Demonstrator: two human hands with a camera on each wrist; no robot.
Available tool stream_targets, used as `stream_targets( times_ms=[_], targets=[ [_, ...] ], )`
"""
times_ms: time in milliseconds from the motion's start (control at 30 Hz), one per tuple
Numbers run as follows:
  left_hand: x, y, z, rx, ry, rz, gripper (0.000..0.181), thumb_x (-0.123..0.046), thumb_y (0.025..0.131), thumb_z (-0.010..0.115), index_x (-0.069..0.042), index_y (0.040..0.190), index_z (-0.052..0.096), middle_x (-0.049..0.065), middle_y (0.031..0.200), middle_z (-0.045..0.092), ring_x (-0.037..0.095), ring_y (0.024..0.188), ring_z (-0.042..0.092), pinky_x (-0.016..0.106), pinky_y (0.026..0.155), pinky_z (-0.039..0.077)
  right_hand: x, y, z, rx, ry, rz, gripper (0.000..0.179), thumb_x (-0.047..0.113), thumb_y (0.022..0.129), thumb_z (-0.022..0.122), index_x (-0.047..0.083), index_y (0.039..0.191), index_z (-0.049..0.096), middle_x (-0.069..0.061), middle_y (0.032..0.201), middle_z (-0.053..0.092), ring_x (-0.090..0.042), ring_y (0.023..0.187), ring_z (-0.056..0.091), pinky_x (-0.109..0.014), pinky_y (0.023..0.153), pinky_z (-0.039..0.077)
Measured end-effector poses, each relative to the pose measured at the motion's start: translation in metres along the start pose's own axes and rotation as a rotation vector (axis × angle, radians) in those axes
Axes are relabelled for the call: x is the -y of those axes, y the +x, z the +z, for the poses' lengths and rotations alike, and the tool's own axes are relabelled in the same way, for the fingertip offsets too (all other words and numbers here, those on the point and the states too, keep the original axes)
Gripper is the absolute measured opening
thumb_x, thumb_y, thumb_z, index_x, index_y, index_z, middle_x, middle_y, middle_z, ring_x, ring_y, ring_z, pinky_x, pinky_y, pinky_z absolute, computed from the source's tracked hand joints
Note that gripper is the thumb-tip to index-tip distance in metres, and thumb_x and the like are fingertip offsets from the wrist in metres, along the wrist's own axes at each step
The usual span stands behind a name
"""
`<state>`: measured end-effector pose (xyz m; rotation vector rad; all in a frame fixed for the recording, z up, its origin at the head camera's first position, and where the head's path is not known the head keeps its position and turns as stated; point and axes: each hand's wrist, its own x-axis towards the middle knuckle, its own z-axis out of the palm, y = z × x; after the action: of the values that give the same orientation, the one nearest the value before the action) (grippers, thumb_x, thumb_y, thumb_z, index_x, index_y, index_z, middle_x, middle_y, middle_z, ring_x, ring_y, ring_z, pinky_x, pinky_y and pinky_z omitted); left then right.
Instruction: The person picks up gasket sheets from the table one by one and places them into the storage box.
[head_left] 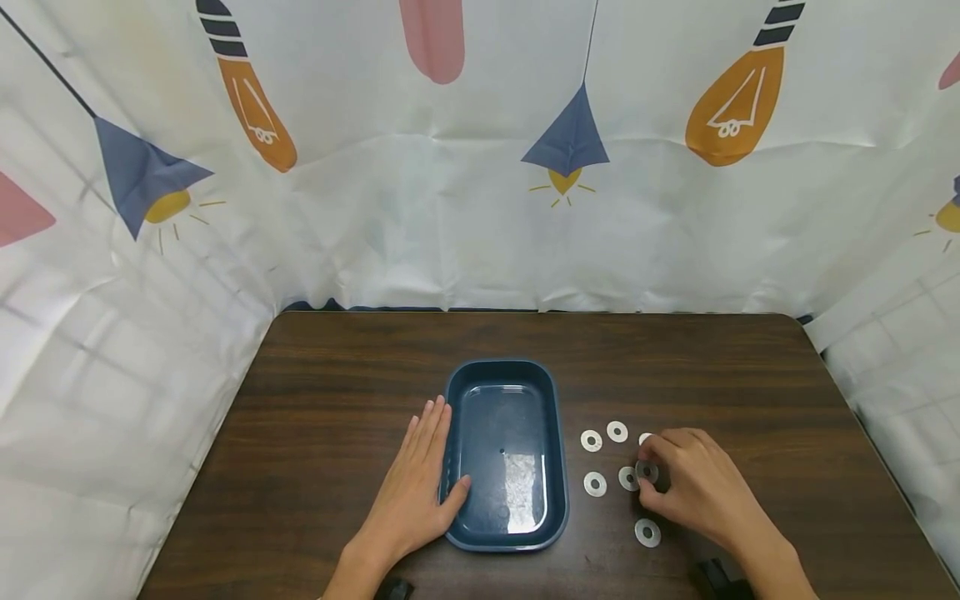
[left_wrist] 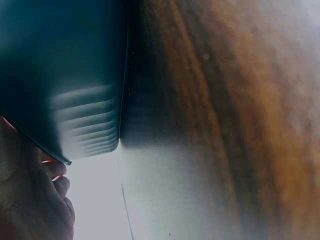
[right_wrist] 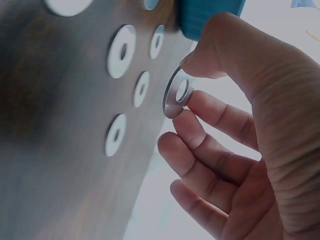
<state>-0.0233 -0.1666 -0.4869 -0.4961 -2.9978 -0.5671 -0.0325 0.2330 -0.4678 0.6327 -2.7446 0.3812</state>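
Note:
A dark blue rectangular tray point(head_left: 501, 533) lies on the wooden table with nothing inside it. Along its left side rests my left hand point(head_left: 416, 475), fingers straight against the outer wall and thumb over the rim. My right hand point(head_left: 697, 483) is to the right of the tray and pinches a flat metal washer point(right_wrist: 172, 100) between thumb and fingertips, raised off the tabletop. Several more washers lie flat around it, among them one washer point(head_left: 647, 532) nearest me and another washer point(head_left: 595, 484) closer to the tray. One washer point(head_left: 644, 437) is partly hidden by my right fingers.
The dark wooden table point(head_left: 337, 375) ends at a white curtain point(head_left: 480, 233) printed with lamps and bulbs, which hangs behind it and down both sides. Black straps point(head_left: 720, 577) show at my wrists.

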Motion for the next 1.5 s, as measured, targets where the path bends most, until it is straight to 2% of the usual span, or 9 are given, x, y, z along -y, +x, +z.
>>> stream_targets(
  times_ms=[100,200,333,467,633,900,1233,1500],
  targets=[
    [0.001,0.000,0.001,-0.011,0.002,0.007,0.104,-0.043,0.093,0.072,-0.011,0.171,0.012,0.011,0.180,0.016,0.034,0.166,0.021,0.023,0.133,-0.013,0.003,0.004,-0.003,0.001,-0.002,-0.013,0.027,0.024,0.066,0.088,0.027,0.083,0.068,0.015,0.082,0.065,-0.019,0.090,0.070,-0.044,0.085,0.060],
    [0.001,-0.001,0.001,-0.018,0.005,0.011,0.104,-0.043,0.093,0.072,-0.010,0.171,0.012,0.012,0.180,0.017,0.035,0.166,0.022,0.021,0.132,-0.016,0.008,0.010,-0.007,0.010,0.002,-0.018,0.025,0.024,0.067,0.087,0.027,0.083,0.068,0.014,0.084,0.066,-0.019,0.091,0.070,-0.045,0.083,0.060],
    [0.000,0.000,-0.001,-0.006,-0.004,0.003,0.103,-0.044,0.093,0.071,-0.011,0.171,0.012,0.011,0.180,0.015,0.033,0.167,0.020,0.025,0.134,-0.012,0.013,0.019,-0.010,0.010,0.018,-0.039,0.024,0.024,0.069,0.087,0.025,0.084,0.068,0.013,0.083,0.065,-0.017,0.088,0.068,-0.043,0.082,0.060],
    [0.000,0.000,-0.002,0.015,-0.015,-0.010,0.103,-0.045,0.094,0.070,-0.012,0.171,0.011,0.009,0.181,0.013,0.032,0.168,0.017,0.031,0.137,-0.006,0.017,0.028,-0.011,-0.029,0.029,-0.097,0.024,0.022,0.068,0.086,0.021,0.086,0.070,0.012,0.082,0.065,-0.014,0.083,0.066,-0.040,0.080,0.059],
    [0.001,0.000,-0.001,0.025,-0.016,-0.012,0.104,-0.045,0.094,0.070,-0.012,0.171,0.010,0.010,0.181,0.012,0.032,0.168,0.016,0.026,0.134,-0.012,0.023,0.040,-0.012,-0.071,0.042,-0.157,0.024,0.020,0.067,0.086,0.018,0.087,0.072,0.009,0.083,0.067,-0.014,0.083,0.065,-0.039,0.080,0.059],
    [0.002,0.000,0.000,-0.008,-0.013,0.028,0.103,-0.042,0.094,0.071,-0.008,0.171,0.012,0.007,0.181,0.008,0.033,0.167,0.019,0.023,0.133,-0.014,0.034,0.056,-0.016,-0.066,0.058,-0.226,0.025,0.018,0.068,0.087,0.017,0.086,0.070,0.007,0.086,0.068,-0.017,0.086,0.066,-0.040,0.082,0.060],
    [0.002,0.000,0.000,0.003,0.000,0.016,0.103,-0.044,0.094,0.070,-0.010,0.171,0.011,0.007,0.181,0.009,0.032,0.167,0.018,0.024,0.133,-0.013,0.045,0.075,-0.017,-0.048,0.075,-0.274,0.022,0.019,0.071,0.086,0.017,0.086,0.071,0.007,0.083,0.066,-0.016,0.085,0.066,-0.040,0.088,0.060],
    [0.001,0.000,-0.001,0.015,-0.008,0.005,0.102,-0.044,0.095,0.069,-0.012,0.171,0.009,0.003,0.182,0.006,0.031,0.168,0.017,0.029,0.136,-0.008,0.057,0.090,-0.011,-0.007,0.118,-0.283,0.022,0.020,0.072,0.087,0.015,0.089,0.074,0.006,0.086,0.068,-0.016,0.086,0.066,-0.041,0.091,0.060]
  ],
)
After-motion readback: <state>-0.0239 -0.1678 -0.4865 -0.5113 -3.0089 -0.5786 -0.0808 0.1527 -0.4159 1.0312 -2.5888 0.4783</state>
